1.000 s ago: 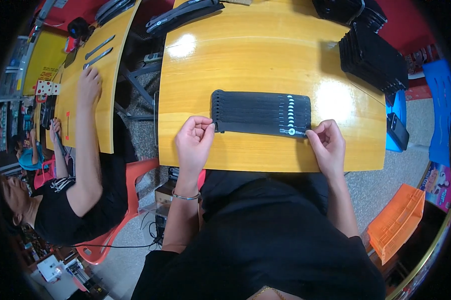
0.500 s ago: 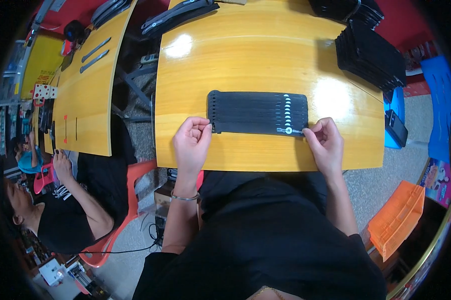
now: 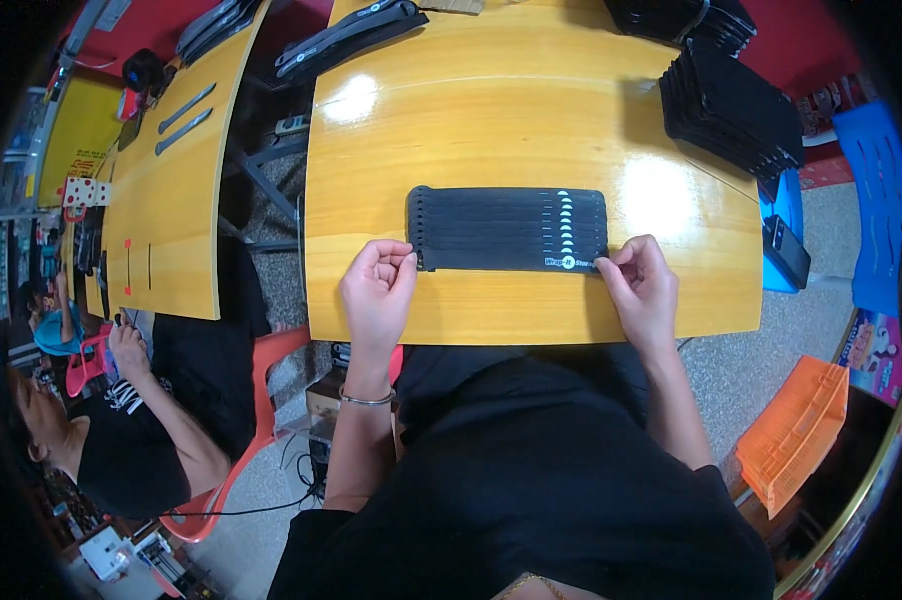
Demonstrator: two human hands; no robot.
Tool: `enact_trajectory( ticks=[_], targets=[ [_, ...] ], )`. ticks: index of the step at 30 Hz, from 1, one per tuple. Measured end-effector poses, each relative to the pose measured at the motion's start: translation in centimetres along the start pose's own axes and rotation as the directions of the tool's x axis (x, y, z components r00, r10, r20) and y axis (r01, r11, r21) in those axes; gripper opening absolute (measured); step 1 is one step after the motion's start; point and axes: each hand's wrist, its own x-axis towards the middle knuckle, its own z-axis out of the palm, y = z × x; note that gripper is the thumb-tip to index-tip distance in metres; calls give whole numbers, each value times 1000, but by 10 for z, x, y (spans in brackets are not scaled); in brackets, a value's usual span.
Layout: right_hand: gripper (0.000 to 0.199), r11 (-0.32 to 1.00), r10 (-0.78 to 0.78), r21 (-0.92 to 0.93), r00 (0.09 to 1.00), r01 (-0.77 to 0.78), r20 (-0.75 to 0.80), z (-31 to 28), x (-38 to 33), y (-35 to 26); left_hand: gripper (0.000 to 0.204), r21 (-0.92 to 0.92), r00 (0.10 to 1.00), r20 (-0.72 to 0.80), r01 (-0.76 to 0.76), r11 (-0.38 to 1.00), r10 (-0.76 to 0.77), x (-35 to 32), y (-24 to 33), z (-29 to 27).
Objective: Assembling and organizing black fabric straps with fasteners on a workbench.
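A row of overlapping black straps [image 3: 486, 228] lies crosswise on the yellow table [image 3: 421, 130] in front of me, with white printed marks near the right end. At the near left corner, my left hand [image 3: 379, 290] pinches the end of the nearest strap between thumb and forefinger. My right hand [image 3: 641, 290] grips that same strap at the near right corner. The straps sit flat, each one overlapping its neighbour. Both wrists hover around the table's near edge.
Stacked black straps [image 3: 731, 110] stand at the far right, and more dark straps [image 3: 351, 40] lie at the far left. A phone [image 3: 786, 250] is on something blue beside the table. An orange crate [image 3: 796, 430] stands right. A co-worker [image 3: 141, 430] sits left at another table [image 3: 181, 200].
The whole view has shifted slightly. Both hands keep their pinch at the strap's ends, and the straps lie as before. The co-worker's hand has moved a little.
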Motion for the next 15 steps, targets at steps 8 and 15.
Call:
enact_trajectory(
  ticks=[8, 15],
  targets=[
    [26, 1000, -7, -27, 1000, 6, -9, 1, 0, -3, 10, 12, 1000, 6, 5, 1000, -5, -1, 0, 0],
    [28, 998, 16, -66, 1000, -17, -7, 2, 2, -9, 10, -4, 1000, 9, 8, 1000, -8, -1, 1, 0]
  ],
)
